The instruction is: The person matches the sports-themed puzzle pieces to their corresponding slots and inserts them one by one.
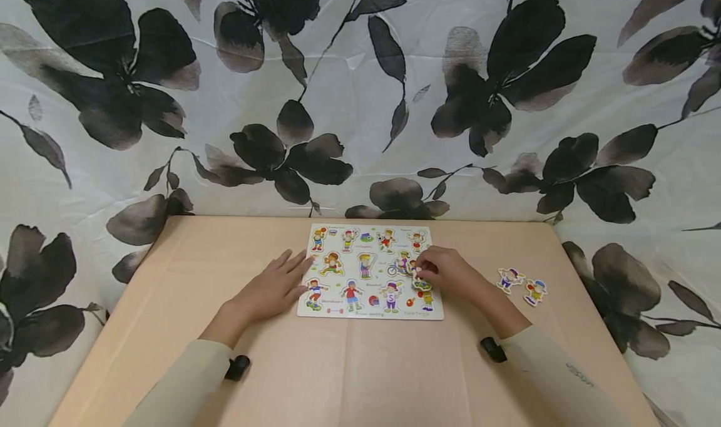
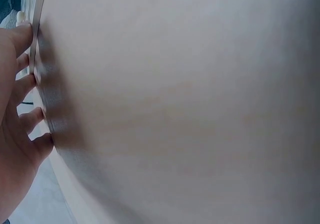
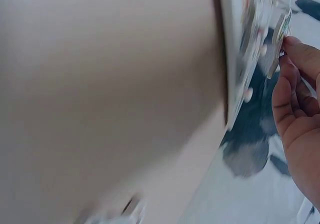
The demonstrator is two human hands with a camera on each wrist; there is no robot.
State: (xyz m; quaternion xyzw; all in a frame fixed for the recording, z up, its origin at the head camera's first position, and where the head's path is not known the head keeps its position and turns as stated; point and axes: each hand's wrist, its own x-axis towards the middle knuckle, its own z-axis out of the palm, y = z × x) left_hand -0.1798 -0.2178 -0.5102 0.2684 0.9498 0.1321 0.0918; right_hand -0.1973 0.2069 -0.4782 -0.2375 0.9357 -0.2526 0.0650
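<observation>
Our right hand [image 1: 447, 270] pinches 1 figure piece [image 1: 421, 284] over the board's [image 1: 312, 315] 3 o'clock side; our left hand [image 1: 276, 284], fingers spread, touches 9 o'clock, likely steadying it.

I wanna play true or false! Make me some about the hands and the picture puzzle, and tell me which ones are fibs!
1. The right hand pinches a puzzle piece. True.
2. The left hand grips a piece too. False: its fingers are spread at the edge of the board, holding nothing.
3. Two loose pieces lie on the table. True.
4. The sleeves are bright red. False: they are pale cream.
5. The cloth behind the table has dark flowers on it. True.
</observation>
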